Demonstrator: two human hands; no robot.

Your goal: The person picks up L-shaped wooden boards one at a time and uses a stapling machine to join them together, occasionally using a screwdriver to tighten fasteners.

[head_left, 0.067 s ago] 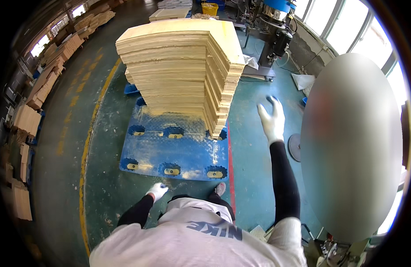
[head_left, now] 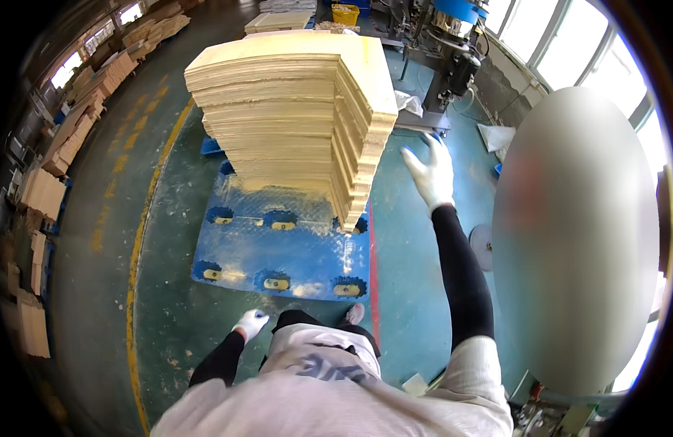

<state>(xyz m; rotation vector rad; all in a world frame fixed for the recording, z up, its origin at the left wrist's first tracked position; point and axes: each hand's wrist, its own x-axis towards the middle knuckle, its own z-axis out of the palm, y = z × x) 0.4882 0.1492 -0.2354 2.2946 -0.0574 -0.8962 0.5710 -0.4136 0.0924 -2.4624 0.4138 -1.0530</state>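
The green floor spreads beneath everything around you, and the biggest thing on it is the tall stack of pale wooden boards straight ahead, its layers slightly uneven and its front face angled inward toward the right. It stands on the far part of the blue pallet, whose near part, dusted with pale powder, lies bare between the stack and you. Past the stack on the right is a dark machine with a blue top, and along the far left edge run more piles of boards. A yellow line curves along the floor to the pallet's left, and a red line runs just by its right side. Your right arm reaches forward; the gloved right hand is spread wide, thumb apart from the fingers, with nothing in its grasp, and floor shows between it and the stack's right side. Your gloved left hand hangs low near your waist, short of the pallet's near edge, fingers bent; you show nothing held there, but how tightly they curl can't be told. A round grey disc lies right of your right forearm, and one shoe peeks out ahead of your body.
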